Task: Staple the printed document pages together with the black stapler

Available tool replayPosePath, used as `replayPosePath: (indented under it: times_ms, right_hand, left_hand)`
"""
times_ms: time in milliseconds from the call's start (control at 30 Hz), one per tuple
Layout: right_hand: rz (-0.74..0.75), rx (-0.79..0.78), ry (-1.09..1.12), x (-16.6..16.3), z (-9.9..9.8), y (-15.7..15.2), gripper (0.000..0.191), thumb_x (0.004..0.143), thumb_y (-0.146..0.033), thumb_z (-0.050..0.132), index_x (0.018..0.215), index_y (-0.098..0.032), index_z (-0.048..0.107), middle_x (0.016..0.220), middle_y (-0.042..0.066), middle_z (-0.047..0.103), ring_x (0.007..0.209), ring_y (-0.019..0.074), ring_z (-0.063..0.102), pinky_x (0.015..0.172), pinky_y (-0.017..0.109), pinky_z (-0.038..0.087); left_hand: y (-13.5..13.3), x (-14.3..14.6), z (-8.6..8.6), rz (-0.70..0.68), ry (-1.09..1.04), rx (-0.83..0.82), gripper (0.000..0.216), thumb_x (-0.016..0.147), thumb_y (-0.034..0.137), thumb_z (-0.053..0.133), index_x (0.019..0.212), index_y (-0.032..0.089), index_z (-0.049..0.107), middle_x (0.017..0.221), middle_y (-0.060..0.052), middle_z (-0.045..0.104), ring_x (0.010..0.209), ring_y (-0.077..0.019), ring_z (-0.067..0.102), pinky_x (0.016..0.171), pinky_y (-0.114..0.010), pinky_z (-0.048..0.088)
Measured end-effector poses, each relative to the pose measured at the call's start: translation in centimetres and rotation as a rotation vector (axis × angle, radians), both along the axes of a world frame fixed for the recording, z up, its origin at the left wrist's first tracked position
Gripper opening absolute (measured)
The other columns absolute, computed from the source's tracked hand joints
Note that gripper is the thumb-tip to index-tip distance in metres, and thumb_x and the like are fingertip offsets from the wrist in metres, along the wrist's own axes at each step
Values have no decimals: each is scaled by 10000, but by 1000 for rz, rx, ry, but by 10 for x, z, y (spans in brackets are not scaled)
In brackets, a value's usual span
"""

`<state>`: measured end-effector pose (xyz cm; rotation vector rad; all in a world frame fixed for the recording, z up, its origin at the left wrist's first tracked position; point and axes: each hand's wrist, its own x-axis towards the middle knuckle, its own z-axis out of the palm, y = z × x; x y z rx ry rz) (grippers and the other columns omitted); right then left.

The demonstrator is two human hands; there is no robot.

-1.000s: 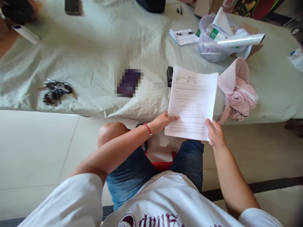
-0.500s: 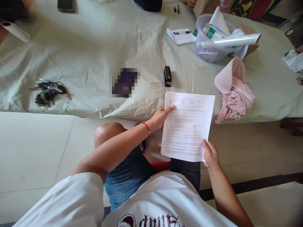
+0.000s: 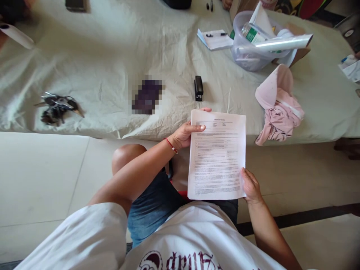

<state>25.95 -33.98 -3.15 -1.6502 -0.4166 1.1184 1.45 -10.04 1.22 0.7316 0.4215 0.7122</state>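
Note:
Printed sheets of paper [image 3: 216, 157] are held in a stack over my lap, text side up. My left hand [image 3: 187, 133] grips the stack's upper left edge, thumb on top and fingers behind, with fingertips showing past the top edge. At the lower right edge my right hand [image 3: 251, 185] pinches the papers, its thumb along the side and its other fingers partly hidden. Just beyond the papers a black stapler [image 3: 198, 88] stands on the cloth-covered table [image 3: 112, 56].
Left on the table are a bunch of keys [image 3: 60, 107] and a blurred-out dark item [image 3: 147, 96]. A pink cloth cap [image 3: 279, 107] lies at right. Behind it stands a clear plastic basin [image 3: 244, 56] with a bottle and a roll, beside a notepad [image 3: 215, 40]. Another person's hand [image 3: 226, 3] shows at the top.
The stack has shifted left and slightly toward me and straightened. My left fingers now reach behind its top edge. The right hand has stayed nearly in place.

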Motion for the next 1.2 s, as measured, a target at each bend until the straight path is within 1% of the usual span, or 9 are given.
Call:
replayPosePath:
  times_ms: [100,233,367,467,600,700,800,1000,1200]
  right_hand:
    - [-12,-9,2,-3,-5,-2,480,746,-718,933,1003,-314,900,1152,54,889,1134,313,859,1093,464,694]
    - [18,-6,-6,-1,-9,-7,435,798,-669,915,1042,-309,897,1202,58,881,1191,338,844,1115,505,685]
    - [4,-51,-74,2,-13,-12,332,814,-633,913,1030,-381,901,1215,31,877,1250,350,822,1193,506,638]
    - [-26,-55,-91,1,-12,-12,397,795,-665,917,1033,-348,904,1224,42,877,1281,351,809,1223,485,610]
    - [-22,-41,-73,-3,-8,-11,526,799,-694,913,1087,-255,896,1231,97,874,1258,334,818,1177,443,639]
    - [-15,-35,-53,-4,-6,-10,563,783,-716,920,1097,-249,893,1231,102,874,1230,314,828,1164,432,646]
    - [2,-12,-23,-5,-8,-9,571,776,-729,924,1120,-275,890,1251,87,871,1244,303,821,1200,461,624]
    - [17,24,-16,-3,-13,-9,516,808,-708,915,1112,-292,889,1194,69,882,1210,298,830,1178,471,640]
    - [-17,-1,3,-3,-12,-11,539,767,-706,945,1095,-282,889,1227,77,876,1183,289,833,1142,450,654]
  left_hand:
    - [2,1,-4,51,18,-3,756,638,494,1024,1287,320,677,1209,-57,832,1117,-341,808,968,-465,638]
    - [3,0,-8,108,44,-30,603,713,609,978,1106,298,643,1042,-28,811,926,-264,781,825,-392,606]
    - [6,-1,-4,139,32,-37,547,786,703,904,1043,272,687,950,-27,788,832,-237,746,776,-383,593]
    - [9,-3,-2,139,1,-42,543,770,645,924,1067,237,724,955,-41,794,832,-236,754,773,-376,615]
    - [12,-3,-5,133,2,-26,544,664,460,1019,1045,210,722,930,-34,791,778,-204,739,707,-325,602]
    - [13,-2,-7,162,53,-34,480,766,589,958,936,218,706,837,-16,746,711,-188,710,628,-302,564]
    - [15,-1,-8,164,90,-71,506,849,706,859,898,227,706,847,-31,753,708,-205,718,610,-321,568]
    - [17,-1,-5,170,51,-91,584,813,789,854,889,223,738,845,-45,770,718,-208,729,632,-330,593]
    - [14,-2,5,170,97,-96,662,843,887,750,860,226,718,825,-49,752,757,-237,751,654,-349,587]
